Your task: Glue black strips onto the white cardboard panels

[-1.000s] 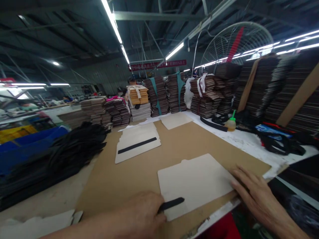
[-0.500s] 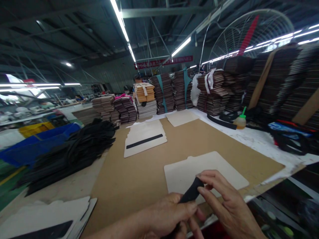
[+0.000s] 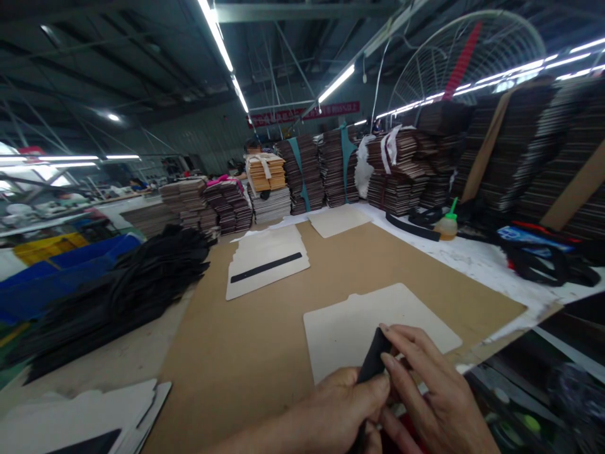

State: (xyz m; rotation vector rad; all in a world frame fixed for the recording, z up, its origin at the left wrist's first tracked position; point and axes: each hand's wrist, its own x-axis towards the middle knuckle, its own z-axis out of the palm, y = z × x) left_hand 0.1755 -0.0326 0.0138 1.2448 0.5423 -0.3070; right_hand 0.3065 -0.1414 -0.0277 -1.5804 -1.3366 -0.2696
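A black strip (image 3: 373, 357) is held between my two hands at the near edge of the table. My left hand (image 3: 347, 403) is closed around its lower part, thumb on top. With thumb and fingertips, my right hand (image 3: 432, 384) pinches the strip's upper end. Just beyond them lies a cream-coloured flat panel (image 3: 350, 325) with a small tab on its far edge, partly covered by the hands. Farther off to the left, another cream panel (image 3: 269, 243) carries a black strip (image 3: 266, 268) lying across it.
A third panel (image 3: 339, 221) lies at the back of the brown board (image 3: 227, 328). Stacked panels (image 3: 94, 410) sit at near left, below a heap of black strips (image 3: 123, 284). A green-tipped bottle (image 3: 447, 224) stands at right. Tall dark stacks (image 3: 307, 170) line the back.
The black strip has tilted more upright between my hands, and both hands have shifted slightly right over the panel. The whole view has turned a little, moving the surroundings left.
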